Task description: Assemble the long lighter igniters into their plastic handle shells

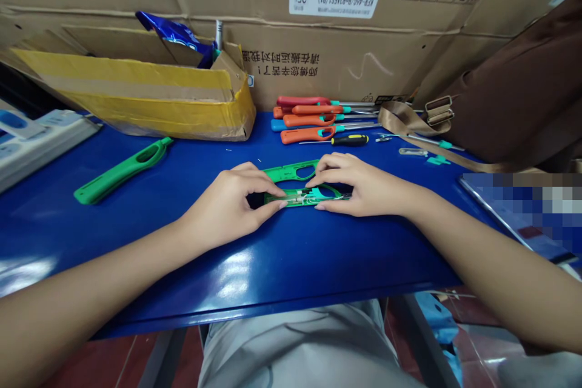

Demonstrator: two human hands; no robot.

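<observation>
A green plastic handle shell [295, 171] lies open on the blue table [282, 254], with thin wires and small parts inside it. My left hand [236, 203] pinches its left end with thumb and fingers curled around it. Resting on its right part, my right hand [361, 185] presses down with its fingers bent over the wires. A second green handle [120, 173], closed, lies apart to the left.
Several screwdrivers with red, orange and blue grips [313, 118] lie at the back, with a black-and-yellow one [350, 140]. A taped cardboard box [145, 94] stands back left, a white power strip [31, 139] far left, a brown bag with strap [513, 97] right.
</observation>
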